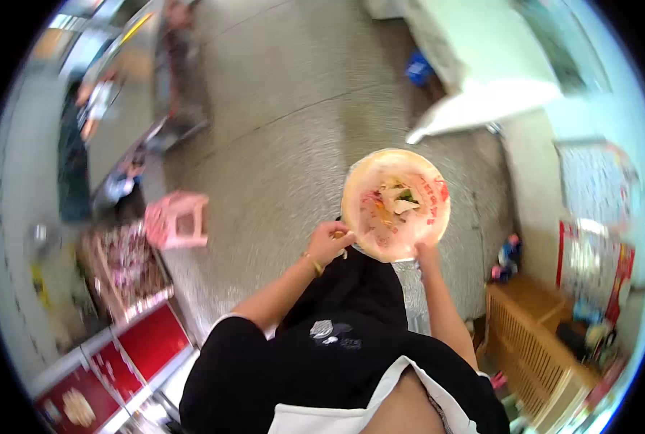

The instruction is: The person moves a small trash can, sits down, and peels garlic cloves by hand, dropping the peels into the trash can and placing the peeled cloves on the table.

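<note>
A round, pale basin (366,224) with red lettering is in front of my body, tilted so its inside shows. Food scraps (400,199), pale and green pieces among them, lie at its bottom. My right hand (427,257) grips the basin by its near right rim, with most of the fingers hidden beneath. Against the near left rim, my left hand (330,242) is closed with its fingers curled. A small pale bit shows under those fingers, too blurred to name.
A pink plastic stool (178,220) stands on the grey floor (272,145) at left, beside a crate (131,267) and red-topped units (152,340). A white-covered surface (481,65) is at upper right. A slatted wooden cabinet (528,347) stands by the right wall.
</note>
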Tool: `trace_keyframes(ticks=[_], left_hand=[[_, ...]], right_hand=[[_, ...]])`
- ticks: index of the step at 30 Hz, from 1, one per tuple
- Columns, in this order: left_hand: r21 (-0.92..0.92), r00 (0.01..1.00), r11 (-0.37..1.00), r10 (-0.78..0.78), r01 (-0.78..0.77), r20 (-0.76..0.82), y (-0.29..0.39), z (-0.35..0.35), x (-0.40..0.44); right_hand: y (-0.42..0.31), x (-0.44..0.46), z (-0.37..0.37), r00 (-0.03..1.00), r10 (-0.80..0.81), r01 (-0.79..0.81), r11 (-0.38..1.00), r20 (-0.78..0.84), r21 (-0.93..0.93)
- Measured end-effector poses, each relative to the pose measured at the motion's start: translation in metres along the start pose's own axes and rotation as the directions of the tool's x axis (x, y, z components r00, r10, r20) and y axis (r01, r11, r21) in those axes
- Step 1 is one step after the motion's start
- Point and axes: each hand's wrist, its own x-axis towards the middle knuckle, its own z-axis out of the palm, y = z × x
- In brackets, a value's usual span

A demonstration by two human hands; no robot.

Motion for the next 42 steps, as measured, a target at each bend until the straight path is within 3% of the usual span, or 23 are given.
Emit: trace_keyframes(ticks=[4,6,7,9,11,12,13,14,15,17,18,20,21,23,27,30,32,33,35,37,40,41,42], left_hand=[[-0.036,0.983,0.993,-0.119,0.115,-0.139,0.035,0.034,-0.041],[-0.265,0.973,0.962,-0.117,0.061,-0.201,0.037,0.044,-0.052],[-0.271,0.967,0.961,-0.115,0.051,-0.226,0.033,0.047,-0.066],[-0.342,0.940,0.939,-0.107,-0.012,-0.324,0.024,0.030,-0.072],[-0.250,0.915,0.967,-0.061,-0.044,-0.398,0.046,0.056,-0.081],[-0.339,0.905,0.941,-0.136,-0.010,-0.403,0.060,0.036,-0.108],[-0.466,0.903,0.884,-0.231,0.040,-0.361,0.022,-0.050,-0.153],[-0.474,0.864,0.879,-0.274,0.048,-0.422,0.003,-0.096,-0.142],[-0.509,0.879,0.861,-0.250,0.009,-0.407,-0.041,-0.171,-0.153],[-0.534,0.796,0.845,-0.300,-0.033,-0.525,0.016,-0.181,-0.187],[-0.569,0.824,0.819,-0.274,-0.070,-0.496,-0.052,-0.261,-0.182],[-0.594,0.730,0.777,-0.282,-0.207,-0.623,-0.031,-0.293,-0.201],[-0.625,0.763,0.751,-0.272,-0.212,-0.586,-0.082,-0.342,-0.174],[-0.633,0.738,0.734,-0.282,-0.246,-0.613,-0.057,-0.367,-0.179],[-0.601,0.754,0.736,-0.193,-0.312,-0.627,-0.047,-0.441,-0.130],[-0.545,0.745,0.791,-0.181,-0.278,-0.642,-0.030,-0.473,-0.098],[-0.488,0.720,0.835,-0.173,-0.255,-0.672,-0.010,-0.501,-0.077],[-0.479,0.730,0.845,-0.169,-0.239,-0.662,-0.004,-0.514,-0.076],[-0.440,0.753,0.880,-0.165,-0.179,-0.637,0.002,-0.545,-0.065],[-0.394,0.777,0.917,-0.204,-0.061,-0.595,0.001,-0.572,-0.051],[-0.456,0.905,0.881,-0.289,0.124,-0.313,0.025,-0.612,-0.022],[-0.422,0.921,0.893,-0.288,0.159,-0.263,0.021,-0.629,-0.006],[-0.424,0.959,0.881,-0.271,0.211,-0.085,0.009,-0.646,0.010]], right_hand=[[-0.003,0.010,-0.046,0.984,-0.012,0.044,0.983,0.177,-0.181],[-0.020,0.024,-0.052,0.955,-0.019,0.069,0.984,0.295,-0.163],[-0.020,0.020,-0.056,0.940,-0.008,0.053,0.991,0.340,-0.123],[-0.036,0.032,-0.048,0.932,-0.007,0.098,0.967,0.363,-0.235],[-0.035,0.052,-0.072,0.911,0.005,0.109,0.961,0.412,-0.253],[-0.059,0.031,-0.064,0.909,0.072,0.069,0.946,0.411,-0.318],[-0.058,-0.027,0.009,0.918,0.157,0.011,0.907,0.363,-0.421],[-0.061,-0.016,0.069,0.905,0.180,0.002,0.904,0.384,-0.428],[-0.052,-0.033,0.148,0.937,0.111,0.031,0.917,0.330,-0.398],[-0.083,-0.046,0.147,0.934,0.135,-0.010,0.936,0.332,-0.352],[-0.067,-0.056,0.232,0.941,0.137,-0.026,0.941,0.311,-0.337],[-0.099,-0.074,0.256,0.909,0.213,-0.103,0.948,0.359,-0.301],[-0.085,-0.068,0.306,0.923,0.167,-0.067,0.957,0.347,-0.282],[-0.116,-0.077,0.322,0.902,0.156,-0.060,0.969,0.403,-0.242],[-0.138,-0.042,0.384,0.912,0.026,0.071,0.973,0.408,-0.221],[-0.132,0.021,0.429,0.905,-0.086,0.210,0.941,0.416,-0.265],[-0.133,0.059,0.474,0.842,-0.340,0.514,0.740,0.419,-0.434],[-0.133,0.071,0.491,0.848,-0.323,0.494,0.769,0.420,-0.407],[-0.151,0.104,0.534,0.862,-0.059,0.418,0.647,0.504,-0.638],[-0.154,0.101,0.571,0.906,-0.310,0.423,0.612,0.289,-0.668],[-0.195,0.080,0.608,0.961,-0.083,0.261,0.591,0.264,-0.764],[-0.206,0.078,0.624,0.980,-0.052,0.181,0.630,0.191,-0.756],[-0.218,0.076,0.639,0.993,-0.020,0.101,0.666,0.117,-0.739]])
